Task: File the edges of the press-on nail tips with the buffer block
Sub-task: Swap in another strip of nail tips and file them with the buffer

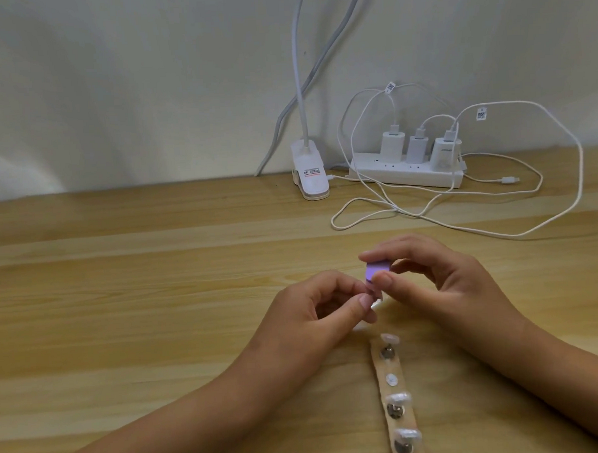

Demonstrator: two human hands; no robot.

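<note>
The right hand [447,281] pinches the purple buffer block [479,265] just above the surface [155,266], against a nail tip [376,304] pinched by the left hand [311,314]. The tip seems light and springy (easily flicked away), so grip its sides.

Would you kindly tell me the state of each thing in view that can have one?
left hand: pinches a nail tip
right hand: grips the buffer block
buffer block: lifted, close above the pinched nail tip
holder strip: flat on the table, tips mounted on it
power strip: three chargers plugged in
loose cable end: unplugged, lying on the table
</note>
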